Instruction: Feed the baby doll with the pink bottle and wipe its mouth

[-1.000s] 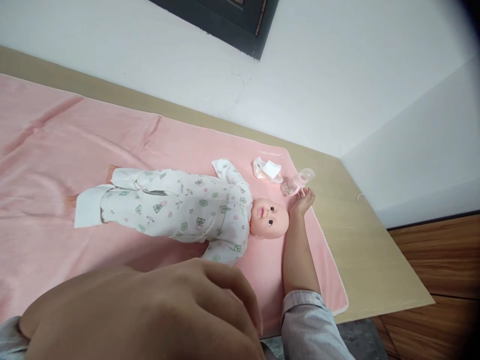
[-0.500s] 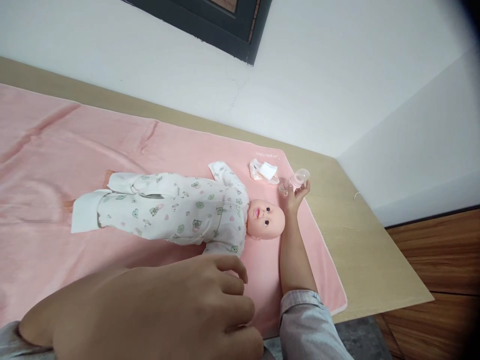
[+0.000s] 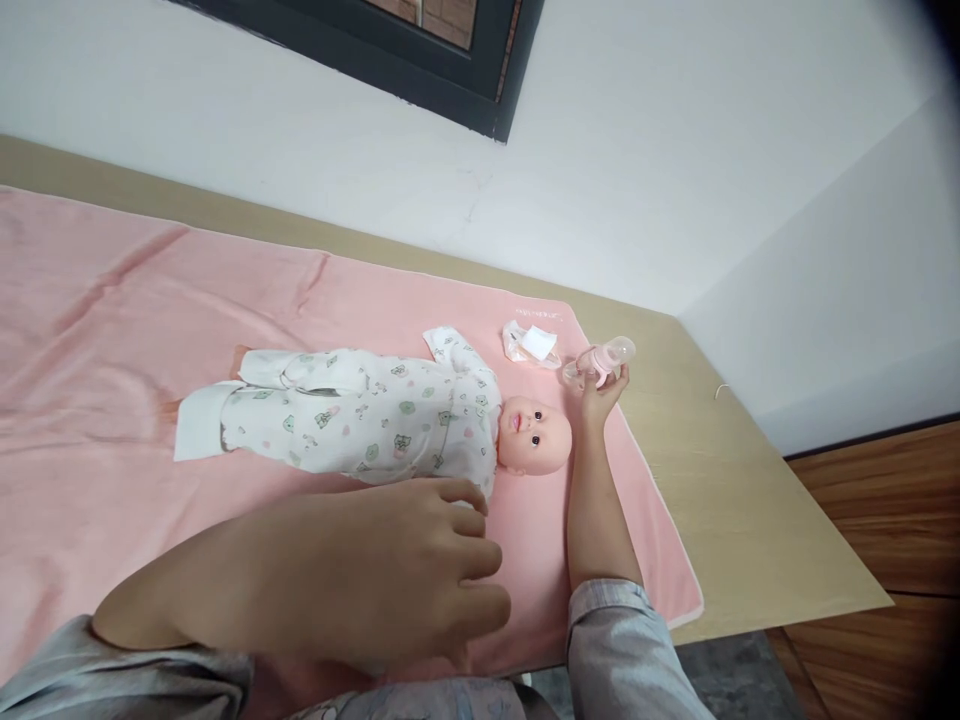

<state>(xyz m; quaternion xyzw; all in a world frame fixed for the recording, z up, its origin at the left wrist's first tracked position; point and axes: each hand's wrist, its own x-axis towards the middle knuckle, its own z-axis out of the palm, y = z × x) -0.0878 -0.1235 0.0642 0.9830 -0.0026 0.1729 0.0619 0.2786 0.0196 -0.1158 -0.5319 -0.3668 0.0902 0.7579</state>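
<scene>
Gripping is visible now: bottle (image 3: pixel 604 357) is held in right hand's (image 3: pixel 604 398) fingers, 1–2 o'clock from doll's head (image 3: pixel 541 436); looser earlier. Left hand's (image 3: pixel 397 565) fingers are half-curled, grip can't be told.

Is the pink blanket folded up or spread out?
Spread out: the pink blanket lies broad across the table, lightly creased, with the doll on top.
</scene>
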